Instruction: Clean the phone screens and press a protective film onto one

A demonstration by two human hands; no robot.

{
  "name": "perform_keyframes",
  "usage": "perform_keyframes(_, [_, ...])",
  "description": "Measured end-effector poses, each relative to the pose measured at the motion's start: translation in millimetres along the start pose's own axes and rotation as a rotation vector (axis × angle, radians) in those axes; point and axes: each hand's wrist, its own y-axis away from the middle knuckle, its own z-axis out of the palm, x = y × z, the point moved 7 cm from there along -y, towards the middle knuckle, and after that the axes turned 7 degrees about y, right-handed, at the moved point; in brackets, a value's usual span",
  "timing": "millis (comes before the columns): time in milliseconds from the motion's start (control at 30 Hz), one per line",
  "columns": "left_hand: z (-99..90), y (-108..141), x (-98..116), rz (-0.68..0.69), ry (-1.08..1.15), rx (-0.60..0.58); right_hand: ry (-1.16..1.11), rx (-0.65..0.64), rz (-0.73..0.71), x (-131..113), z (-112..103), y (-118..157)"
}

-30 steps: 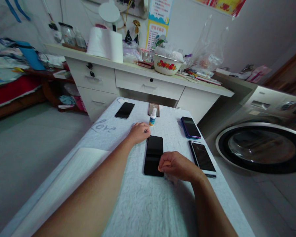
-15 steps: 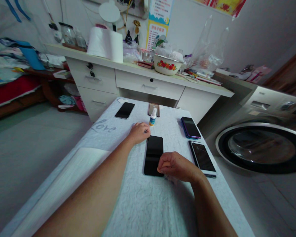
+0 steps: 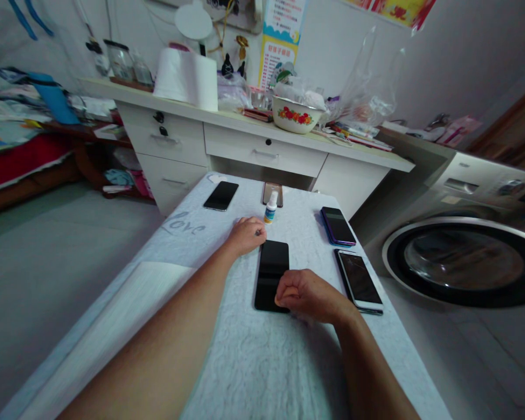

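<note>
A black phone (image 3: 271, 268) lies screen up on the cloth-covered table (image 3: 254, 361). My right hand (image 3: 301, 294) rests on its lower right part, fingers curled together; whatever they hold is hidden. At the phone's upper left corner is my left hand (image 3: 247, 235), closed, with something small and dark showing between its fingers, too small to name. Just beyond it stands a small spray bottle (image 3: 270, 208) with a white cap, in front of a brownish phone or case (image 3: 279, 189).
Another black phone (image 3: 221, 195) lies at the far left of the table. Along the right edge are a dark phone (image 3: 338, 226) and a white-framed phone (image 3: 361, 279). Behind stands a desk (image 3: 262, 153) with a floral bowl (image 3: 296, 115); a washing machine (image 3: 472, 233) is at right.
My right hand has shifted slightly to the left over the black phone. My left hand has stayed in place.
</note>
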Motion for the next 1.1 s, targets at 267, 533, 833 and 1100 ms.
perform_keyframes(267, [-1.2, 0.3, 0.6, 0.002, 0.014, 0.001, 0.087, 0.038, -0.039, -9.1, -2.2, -0.3])
perform_keyframes(533, [-1.2, 0.4, 0.6, -0.002, 0.018, -0.001, 0.214, 0.085, -0.166, -21.3, -0.4, -1.4])
perform_keyframes(833, [-0.5, 0.0, 0.5, 0.006, 0.01, -0.001, 0.301, 0.147, -0.267, -31.2, 4.3, -4.0])
perform_keyframes(1100, [-0.7, 0.7, -0.3, 0.006, 0.017, 0.004, 0.385, 0.171, -0.384, -40.5, 13.4, -6.7])
